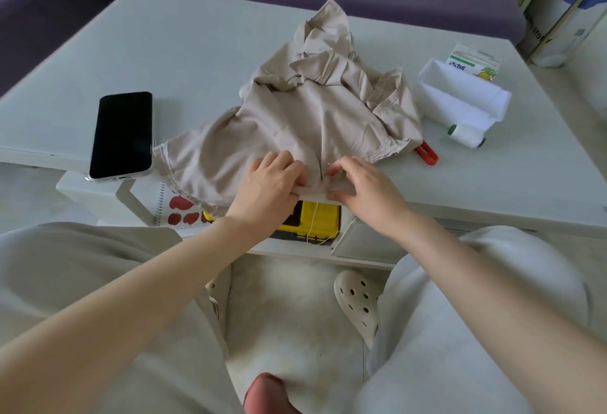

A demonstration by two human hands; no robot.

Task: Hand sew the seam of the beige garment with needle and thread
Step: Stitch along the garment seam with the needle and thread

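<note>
"Two hands work at the near edge of the table (197, 52), where the beige garment (312, 111) lies crumpled, its near edge folded at the lip."

"And the grip?"

"The left hand (272, 183) has its grip clamped on the fold, fingers on top. The right hand (364, 193) pinches the same fold just to the right (the needle is too small to make out, so I cannot say whether it sits between those fingertips)."

"Thread?"

"Pale thread (313, 220) hangs from the fold, down past the table edge."

"Risks?"

"That loose tail could snag or knot on a pull and pucker the seam, I'd judge. If the left grip slackens, the fold shifts and stitches wander. A fingertip under the cloth could get pricked."
</note>
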